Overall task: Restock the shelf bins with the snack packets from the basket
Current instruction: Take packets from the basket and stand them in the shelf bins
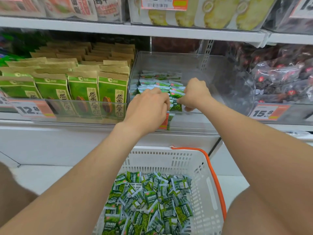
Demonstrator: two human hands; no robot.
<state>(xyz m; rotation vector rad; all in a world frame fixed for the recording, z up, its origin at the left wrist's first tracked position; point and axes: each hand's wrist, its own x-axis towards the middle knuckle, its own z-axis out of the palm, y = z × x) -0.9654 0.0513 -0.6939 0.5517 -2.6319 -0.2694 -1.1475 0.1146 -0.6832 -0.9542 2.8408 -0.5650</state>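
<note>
A clear plastic shelf bin (211, 65) in the middle of the shelf holds rows of small green-and-white snack packets (159, 82). Both hands reach into its front. My left hand (149, 106) curls its fingers around packets at the front left of the row. My right hand (194, 94) pinches a green packet (177, 102) that stands upright between the two hands. Below, a white basket (201, 168) with an orange handle (215, 180) holds a loose heap of the same snack packets (149, 200).
Left of the bin stand rows of brown-and-green sunflower seed bags (83, 87). A bin of dark red-marked packets (281, 78) sits to the right. Price tags (264, 112) hang on the shelf edge. Another stocked shelf (152, 31) runs above. My knees flank the basket.
</note>
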